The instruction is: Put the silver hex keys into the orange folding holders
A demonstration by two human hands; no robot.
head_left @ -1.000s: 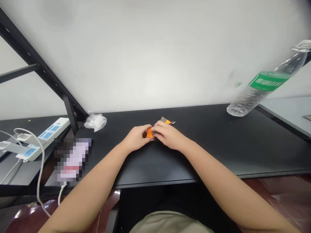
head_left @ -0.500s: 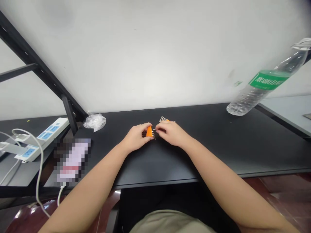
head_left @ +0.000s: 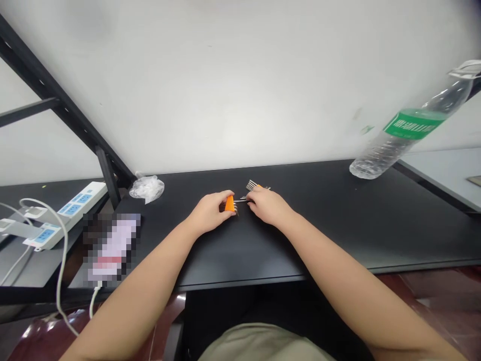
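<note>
My left hand (head_left: 212, 212) grips a small orange holder (head_left: 229, 203) between thumb and fingers. Short bent metal ends, like those of hex keys, stick out of its right side. My right hand (head_left: 267, 204) is closed in a pinch at the end of a thin metal hex key (head_left: 240, 201), which spans the gap to the orange holder. Just beyond the right fingers lies a second orange piece (head_left: 259, 186) with several slim metal rods (head_left: 251, 185) pointing away to the left; my right hand partly covers it. Both hands are low over the black table.
A crumpled clear plastic bag (head_left: 147, 188) lies at the table's back left. Near the left edge is a blurred-out phone (head_left: 112, 248) on a white cable (head_left: 60, 260). A white power strip (head_left: 71, 210) sits further left. A clear bottle with a green label (head_left: 413, 123) stands at the back right.
My right hand has shifted slightly to the right, away from the holder, and more of the metal key shows between the hands. My left hand stays nearly in place.
</note>
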